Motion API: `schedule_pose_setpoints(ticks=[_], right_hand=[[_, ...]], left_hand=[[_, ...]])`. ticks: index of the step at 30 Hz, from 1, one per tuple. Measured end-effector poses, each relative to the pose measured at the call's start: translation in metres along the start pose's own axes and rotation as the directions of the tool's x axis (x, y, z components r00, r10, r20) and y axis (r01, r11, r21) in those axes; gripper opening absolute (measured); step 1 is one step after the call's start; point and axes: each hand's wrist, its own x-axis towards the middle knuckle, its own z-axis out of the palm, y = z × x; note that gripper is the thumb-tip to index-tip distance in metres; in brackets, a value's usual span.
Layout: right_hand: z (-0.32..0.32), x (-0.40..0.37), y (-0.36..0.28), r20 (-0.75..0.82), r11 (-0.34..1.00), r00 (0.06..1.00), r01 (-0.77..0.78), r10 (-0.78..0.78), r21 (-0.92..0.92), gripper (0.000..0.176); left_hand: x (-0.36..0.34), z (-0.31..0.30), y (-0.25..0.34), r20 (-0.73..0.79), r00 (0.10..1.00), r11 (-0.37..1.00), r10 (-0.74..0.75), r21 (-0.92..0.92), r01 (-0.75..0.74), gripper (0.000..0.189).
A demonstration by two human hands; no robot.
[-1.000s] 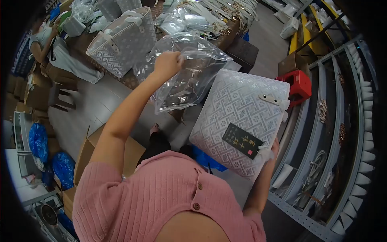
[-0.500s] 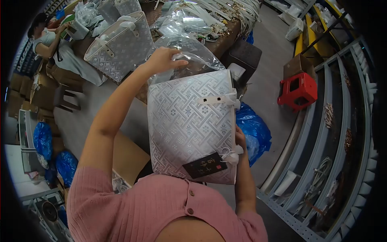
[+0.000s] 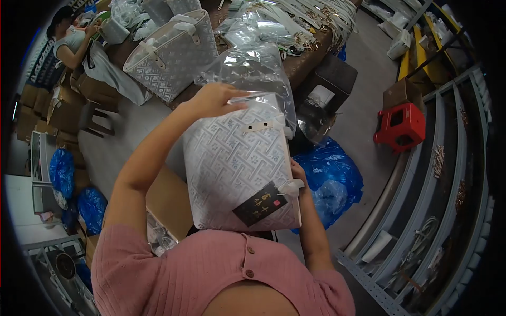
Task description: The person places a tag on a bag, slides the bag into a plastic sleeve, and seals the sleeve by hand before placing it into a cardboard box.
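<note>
A silver-white patterned handbag [image 3: 232, 163] lies tilted against my body, a black tag with gold characters [image 3: 259, 204] hanging on its face. My left hand [image 3: 213, 100] is at the handbag's far end, fingers closed on the edge of a clear plastic bag [image 3: 253, 66]. The plastic covers part of that far end and spreads onto the table beyond. Along the handbag's right edge, my right hand [image 3: 298, 173] grips its side near a white-wrapped handle [image 3: 291, 187]; part of this hand is hidden behind the handbag.
Another patterned handbag [image 3: 171, 58] stands on the brown table [image 3: 311, 58], near piled white straps [image 3: 311, 18]. Blue plastic sacks [image 3: 334, 179] and a dark stool [image 3: 329, 81] are at the right. A red stool [image 3: 401, 126] stands by metal shelving [image 3: 421, 189]. A person [image 3: 74, 45] sits far left.
The clear plastic now reaches over the handbag's far end, with my left hand at its edge. The handbag has tilted and shifted slightly left in view.
</note>
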Motion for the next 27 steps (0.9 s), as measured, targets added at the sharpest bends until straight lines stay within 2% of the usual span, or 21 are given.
schedule_pose_setpoints(ticks=[2, 3, 4, 6, 7, 9, 10, 12, 13, 15, 16, 18, 19, 21, 22, 24, 25, 26, 27], right_hand=[[0.001, 0.002, 0.011, 0.059, 0.990, 0.996, 0.058, -0.066, 0.127, 0.062], [0.000, 0.001, 0.014, 0.058, 0.990, 0.997, 0.050, -0.058, 0.129, 0.062], [0.002, 0.002, 0.017, 0.049, 0.989, 0.998, 0.038, -0.046, 0.145, 0.062], [0.004, 0.005, 0.016, 0.073, 0.989, 0.997, 0.029, -0.040, 0.145, 0.062], [0.008, 0.006, 0.015, 0.073, 0.990, 0.997, 0.029, -0.039, 0.136, 0.062], [0.020, 0.003, 0.008, 0.010, 0.993, 1.000, 0.014, -0.015, 0.119, 0.061], [0.021, 0.003, 0.005, 0.009, 0.994, 1.000, 0.011, -0.012, 0.111, 0.061], [0.027, 0.008, 0.001, 0.078, 0.993, 0.997, 0.014, -0.024, 0.118, 0.060], [0.031, 0.009, -0.003, 0.076, 0.994, 0.997, 0.008, -0.016, 0.107, 0.060], [0.042, 0.013, -0.008, -0.067, 0.996, 0.997, 0.025, -0.031, -0.090, 0.058], [0.046, 0.016, -0.007, -0.069, 0.995, 0.997, 0.015, -0.021, -0.094, 0.058], [0.049, 0.020, -0.006, 0.221, 0.978, 0.956, 0.206, -0.191, -0.045, 0.052], [0.043, 0.020, -0.003, 0.222, 0.978, 0.957, 0.200, -0.185, -0.050, 0.052], [0.020, 0.029, 0.011, 0.105, 0.991, 0.986, 0.125, -0.129, 0.050, 0.048], [0.006, 0.035, 0.021, 0.106, 0.992, 0.986, 0.121, -0.125, 0.048, 0.048], [-0.054, 0.056, 0.050, 0.110, 0.967, 0.989, 0.068, -0.097, 0.245, 0.047], [-0.096, 0.065, 0.062, -0.056, 0.935, 0.976, -0.184, 0.210, 0.302, 0.049], [-0.080, 0.066, 0.059, -0.062, 0.935, 0.976, -0.181, 0.209, 0.306, 0.049], [-0.072, 0.059, 0.052, -0.071, 0.956, 0.983, -0.146, 0.169, 0.255, 0.049]], left_hand=[[-0.043, 0.000, -0.003, 0.064, 0.995, 0.996, -0.074, 0.058, 0.070, 0.037], [-0.059, 0.005, -0.005, 0.112, 0.983, 0.985, -0.142, 0.117, 0.129, 0.042], [-0.073, 0.013, -0.014, 0.115, 0.982, 0.985, -0.147, 0.112, 0.135, 0.042], [-0.087, 0.031, -0.028, -0.164, 0.981, 0.989, -0.107, 0.081, 0.122, 0.047], [-0.092, 0.036, -0.034, -0.173, 0.979, 0.989, -0.108, 0.078, 0.123, 0.047], [-0.095, 0.039, -0.037, -0.197, 0.936, 0.956, -0.293, -0.052, 0.288, 0.050], [-0.095, 0.040, -0.039, -0.203, 0.933, 0.955, -0.297, -0.057, 0.291, 0.050], [-0.088, 0.030, -0.047, -0.100, 0.963, 0.968, -0.250, -0.062, 0.244, 0.045], [-0.083, 0.025, -0.048, -0.108, 0.960, 0.966, -0.257, -0.071, 0.250, 0.045], [-0.066, 0.007, -0.044, 0.003, 0.978, 0.975, -0.208, -0.083, 0.208, 0.040], [-0.054, 0.001, -0.040, 0.002, 0.976, 0.972, -0.217, -0.090, 0.216, 0.040], [-0.028, -0.008, -0.027, 0.036, 0.993, 0.988, -0.113, -0.098, 0.116, 0.041], [-0.022, -0.013, -0.018, 0.032, 0.993, 0.987, -0.118, -0.101, 0.121, 0.041], [-0.017, -0.022, -0.004, 0.132, 0.991, 1.000, -0.001, -0.008, 0.002, 0.041], [-0.025, -0.022, -0.009, 0.130, 0.991, 1.000, -0.004, -0.009, 0.006, 0.041], [-0.054, -0.017, -0.034, -0.019, 1.000, 0.994, -0.009, 0.109, 0.011, 0.038], [-0.065, -0.011, -0.050, -0.020, 1.000, 0.994, -0.007, 0.106, 0.009, 0.038], [-0.078, -0.003, -0.071, -0.247, 0.969, 0.992, -0.024, 0.113, 0.053, 0.035], [-0.090, 0.007, -0.091, -0.461, 0.887, 0.989, -0.039, 0.107, 0.099, 0.033]])
